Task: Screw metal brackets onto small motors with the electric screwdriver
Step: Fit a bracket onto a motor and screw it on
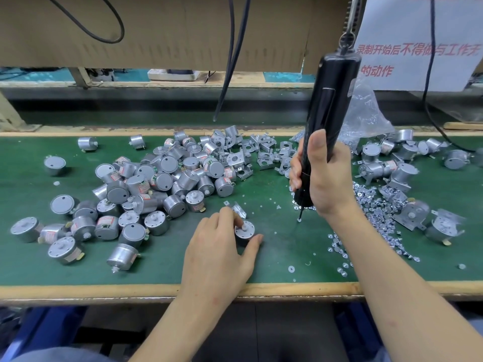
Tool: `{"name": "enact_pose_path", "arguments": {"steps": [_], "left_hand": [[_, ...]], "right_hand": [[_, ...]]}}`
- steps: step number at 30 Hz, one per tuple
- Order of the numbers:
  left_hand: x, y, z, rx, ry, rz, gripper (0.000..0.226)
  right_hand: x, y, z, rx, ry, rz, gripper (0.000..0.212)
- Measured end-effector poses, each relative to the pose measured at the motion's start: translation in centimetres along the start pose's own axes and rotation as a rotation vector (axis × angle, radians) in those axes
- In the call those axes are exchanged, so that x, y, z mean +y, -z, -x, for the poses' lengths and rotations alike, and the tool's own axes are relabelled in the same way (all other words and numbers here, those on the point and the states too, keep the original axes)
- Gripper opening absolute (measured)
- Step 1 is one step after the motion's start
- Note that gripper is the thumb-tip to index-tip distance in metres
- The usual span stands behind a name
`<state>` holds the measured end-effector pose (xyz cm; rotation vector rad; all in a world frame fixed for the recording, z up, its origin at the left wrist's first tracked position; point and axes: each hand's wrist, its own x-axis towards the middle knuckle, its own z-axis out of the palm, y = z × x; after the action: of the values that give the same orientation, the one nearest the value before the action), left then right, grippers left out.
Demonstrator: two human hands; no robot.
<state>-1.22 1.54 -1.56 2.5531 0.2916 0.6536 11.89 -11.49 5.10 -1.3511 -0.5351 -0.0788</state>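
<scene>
Green-topped bench, cardboard backdrop

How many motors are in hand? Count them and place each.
1. The left hand pinches one small motor, shaft up, on the green mat; the right hand grips only the electric screwdriver. A palm could hide another.

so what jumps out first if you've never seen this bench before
The tall black screwdriver right of centre, gripped upright by the right hand, its tip pointing down at the green mat. Next, the big heap of silver motors sprawled across the mat's left half, with one motor set apart near the front, held by the left hand. Shiny screws litter the mat on the right.
</scene>
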Motion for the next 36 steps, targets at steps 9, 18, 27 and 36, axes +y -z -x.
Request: {"name": "enact_pose_path", "arguments": {"steps": [9, 18, 27, 36], "left_hand": [[0.1, 0.3, 0.0, -0.047, -0.009, 0.019, 0.026], [0.1, 0.1, 0.1, -0.016, 0.026, 0.038, 0.033], [-1.2, 1.0, -0.9, -0.01, 0.145, 0.039, 0.041], [-1.9, 1.2, -1.7, -0.158, 0.052, -0.145, 0.046]], "right_hand": [[0.4, -0.3, -0.2, 0.005, 0.0, 0.026, 0.076], [0.3, -0.5, 0.1, 0.032, -0.002, 0.022, 0.065], [0.4, -0.5, 0.2, 0.054, 0.0, 0.039, 0.07], [0.1, -0.8, 0.1, 0.034, 0.014, 0.054, 0.078]]}}
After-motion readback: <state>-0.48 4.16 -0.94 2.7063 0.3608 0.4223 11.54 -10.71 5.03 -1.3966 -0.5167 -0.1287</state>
